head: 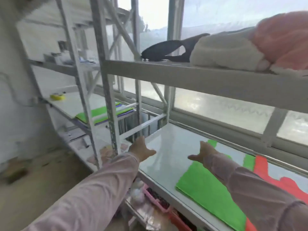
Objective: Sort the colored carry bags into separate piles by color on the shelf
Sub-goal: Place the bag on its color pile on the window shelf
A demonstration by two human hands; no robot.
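Up on the upper shelf (200,75) there's a black curved thing (160,50) lying right against a cream bundle (221,52), pink fabric (281,39) bunched at its far side. Over on the left rack (66,104), a yellow tape roll (57,97). Down low, a pink tray (156,200). Frosted window (216,105) behind it all.
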